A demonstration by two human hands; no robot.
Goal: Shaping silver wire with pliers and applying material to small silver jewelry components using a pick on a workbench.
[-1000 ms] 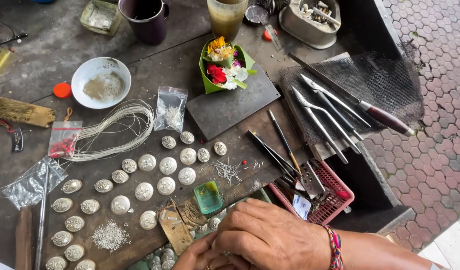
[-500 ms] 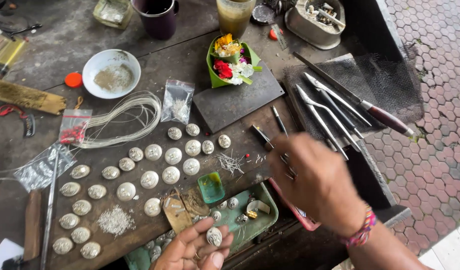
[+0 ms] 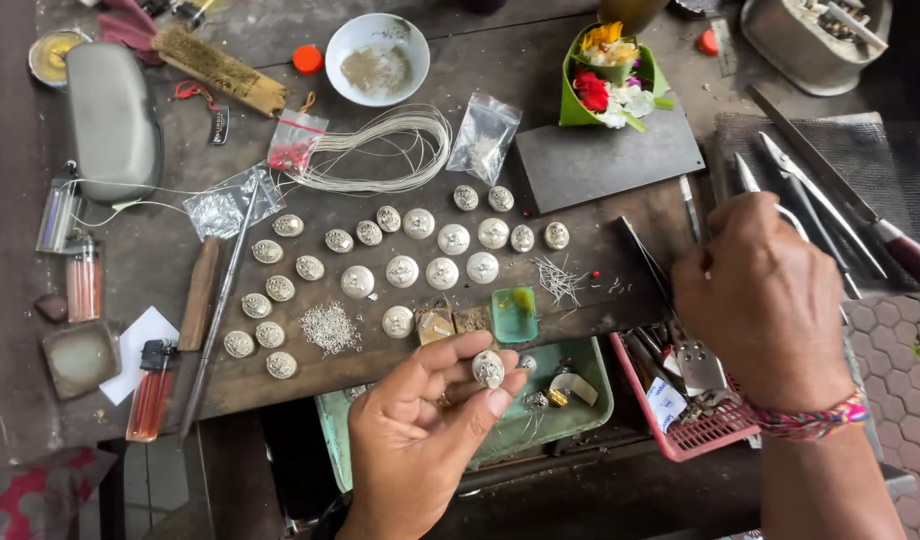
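My left hand [image 3: 425,425] pinches one small round silver piece [image 3: 488,368] between thumb and fingertips, low at the bench's front edge above a green tray [image 3: 590,375]. My right hand [image 3: 765,300] reaches over the metal pliers and tweezers [image 3: 800,185] at the right, its fingers curled on a thin tool whose handle shows beside the knuckles. Rows of several more round silver pieces [image 3: 420,255] lie on the dark bench, with a heap of tiny silver beads [image 3: 330,325] next to them.
A coil of silver wire [image 3: 380,150], small plastic bags [image 3: 485,135], a white bowl [image 3: 377,60], a flower offering in a green leaf cup [image 3: 605,85], a dark slate [image 3: 605,160], a pink basket [image 3: 695,425], lighters [image 3: 150,390], a brush [image 3: 215,65] and a grey case [image 3: 110,120].
My hands have separated: the left now holds a silver piece up near the bench front, the right went out to the tools on the right. The camera view shifted.
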